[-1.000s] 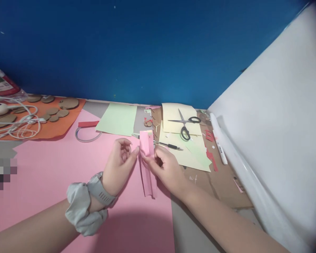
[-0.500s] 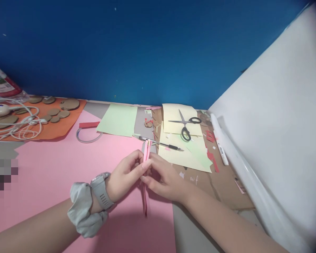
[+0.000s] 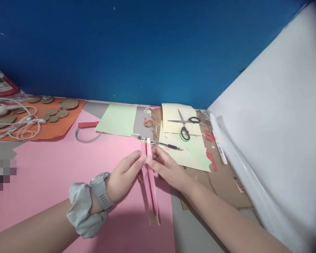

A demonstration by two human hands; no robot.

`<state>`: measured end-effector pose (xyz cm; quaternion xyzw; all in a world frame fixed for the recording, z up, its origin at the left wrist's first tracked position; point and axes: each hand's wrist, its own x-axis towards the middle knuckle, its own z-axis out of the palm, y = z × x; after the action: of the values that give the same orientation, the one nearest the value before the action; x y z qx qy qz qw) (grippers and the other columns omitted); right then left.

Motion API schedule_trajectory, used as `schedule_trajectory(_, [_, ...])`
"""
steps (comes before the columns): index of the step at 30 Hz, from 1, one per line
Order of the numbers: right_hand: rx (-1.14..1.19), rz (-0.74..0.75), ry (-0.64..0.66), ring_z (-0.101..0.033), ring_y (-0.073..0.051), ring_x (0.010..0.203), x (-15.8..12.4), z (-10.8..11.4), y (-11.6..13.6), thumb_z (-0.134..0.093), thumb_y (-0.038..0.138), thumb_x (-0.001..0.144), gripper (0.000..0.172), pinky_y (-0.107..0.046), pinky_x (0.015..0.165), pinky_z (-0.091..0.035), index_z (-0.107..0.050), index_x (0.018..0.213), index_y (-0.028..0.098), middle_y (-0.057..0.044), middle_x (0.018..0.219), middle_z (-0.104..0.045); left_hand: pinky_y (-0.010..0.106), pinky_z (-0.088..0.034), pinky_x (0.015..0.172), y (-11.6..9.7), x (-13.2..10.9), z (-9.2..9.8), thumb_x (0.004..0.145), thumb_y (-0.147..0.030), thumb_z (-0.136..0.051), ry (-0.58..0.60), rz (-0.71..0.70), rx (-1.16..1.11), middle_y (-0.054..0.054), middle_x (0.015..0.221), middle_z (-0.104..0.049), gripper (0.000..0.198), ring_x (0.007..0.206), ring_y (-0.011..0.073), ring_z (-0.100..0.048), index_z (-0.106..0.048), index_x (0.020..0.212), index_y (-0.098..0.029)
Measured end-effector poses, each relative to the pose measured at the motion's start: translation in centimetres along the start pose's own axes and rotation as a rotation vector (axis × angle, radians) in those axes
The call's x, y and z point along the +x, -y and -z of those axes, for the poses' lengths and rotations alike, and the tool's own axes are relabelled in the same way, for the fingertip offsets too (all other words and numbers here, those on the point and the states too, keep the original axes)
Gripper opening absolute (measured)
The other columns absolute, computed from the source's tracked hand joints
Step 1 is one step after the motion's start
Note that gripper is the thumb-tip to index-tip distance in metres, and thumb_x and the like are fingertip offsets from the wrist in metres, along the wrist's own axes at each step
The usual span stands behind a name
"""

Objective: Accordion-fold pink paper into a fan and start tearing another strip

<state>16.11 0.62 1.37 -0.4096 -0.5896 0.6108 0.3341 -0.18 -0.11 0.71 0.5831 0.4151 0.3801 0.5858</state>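
Between my hands is a long, narrow piece of folded pink paper [image 3: 150,186], its folds parted and its near end hanging above the large pink sheet [image 3: 50,182]. My left hand [image 3: 126,170] pinches its left side with the thumb on top. On the right side, my right hand [image 3: 169,169] grips it between thumb and fingers near the far end. Some fingertips are hidden behind the paper. Just beyond the hands lies a black pen [image 3: 171,146], partly covered by the paper's far end.
Black-handled scissors [image 3: 184,123] lie spread on pale yellow paper [image 3: 177,109]. Behind the pink sheet is a light green sheet [image 3: 117,119]. Tangled white earphones [image 3: 26,123] and cardboard discs [image 3: 68,103] rest on orange paper [image 3: 60,130]. A white marker [image 3: 221,151] lies by the right wall.
The folded pink paper has been spread wider, showing the gap between its folds. My right hand has shifted slightly away from my left, and the paper's near end has swung right.
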Motion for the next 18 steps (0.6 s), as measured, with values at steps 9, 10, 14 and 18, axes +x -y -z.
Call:
schedule_trajectory(9, [-0.056, -0.030, -0.400, -0.037, -0.012, 0.058, 0.42, 0.36, -0.48, -0.050, 0.045, 0.086, 0.025, -0.024, 0.055, -0.033, -0.047, 0.077, 0.022, 0.004, 0.066, -0.041, 0.026, -0.041, 0.083, -0.33, 0.37, 0.26, 0.092, -0.033, -0.043, -0.252, -0.103, -0.029, 0.002, 0.094, -0.064, 0.024, 0.088, 0.0170, -0.055, -0.062, 0.098, -0.020])
schedule_trajectory(10, [-0.038, -0.045, -0.413, -0.037, -0.012, 0.058, 0.44, 0.36, -0.43, -0.050, 0.046, 0.086, 0.026, -0.024, 0.054, -0.033, -0.046, 0.077, 0.022, 0.004, 0.066, -0.041, 0.026, -0.042, 0.081, -0.41, 0.37, 0.27, 0.092, -0.033, -0.042, -0.267, -0.101, -0.027, 0.002, 0.093, -0.064, 0.024, 0.085, 0.0162, -0.054, -0.062, 0.097, -0.020])
schedule_trajectory(14, [0.024, -0.013, -0.307, -0.045, -0.012, 0.066, 0.23, 0.27, -0.16, -0.051, 0.049, 0.085, 0.028, -0.025, 0.060, -0.038, -0.045, 0.081, 0.022, 0.003, 0.074, -0.046, 0.026, -0.041, 0.079, -0.51, 0.19, 0.20, 0.092, -0.035, -0.042, -0.263, -0.084, -0.027, 0.001, 0.091, -0.062, 0.024, 0.079, 0.0153, -0.053, -0.060, 0.095, -0.019])
schedule_trajectory(18, [0.051, 0.114, -0.218, -0.047, -0.014, 0.072, -0.15, 0.32, -0.31, -0.052, 0.061, 0.079, 0.040, -0.027, 0.065, -0.041, -0.045, 0.087, 0.023, 0.001, 0.081, -0.047, 0.027, -0.040, 0.074, -0.30, -0.08, 0.18, 0.091, -0.035, -0.043, -0.229, -0.099, 0.065, 0.001, 0.081, -0.058, 0.023, 0.075, 0.0150, -0.051, -0.057, 0.085, -0.018])
